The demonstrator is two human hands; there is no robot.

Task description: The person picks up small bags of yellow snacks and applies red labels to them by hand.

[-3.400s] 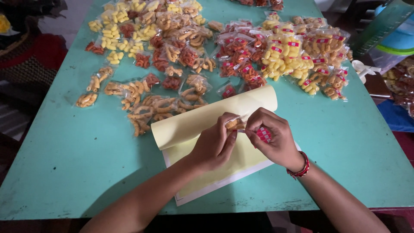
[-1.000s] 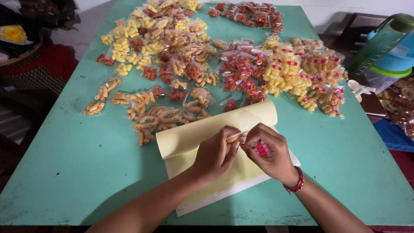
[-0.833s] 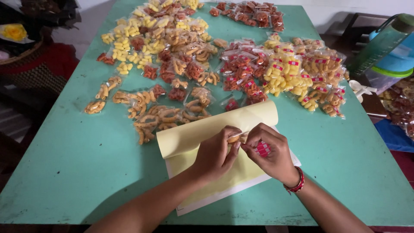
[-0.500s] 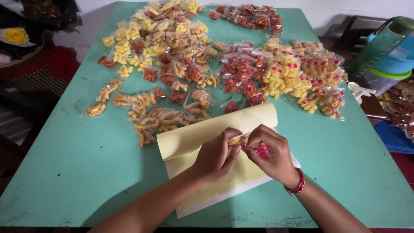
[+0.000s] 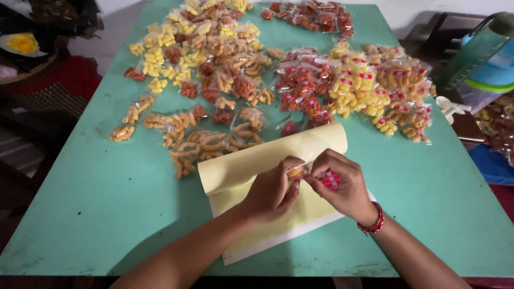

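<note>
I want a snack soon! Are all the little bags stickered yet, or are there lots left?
Not yet. The packets on the right already wear red stickers. The left hand and right hand pinch one small snack packet over the yellow backing sheet, with red stickers in the right hand. The big pile on the left shows no stickers, so plenty remains.

Both hands drawn together, fingertips meeting

The left hand [image 5: 273, 188] curls in from the lower left, thumb and fingers pinched shut; the right hand [image 5: 345, 184], a red band at its wrist, arches opposite, its grip closed likewise, forearms angled inward
</note>
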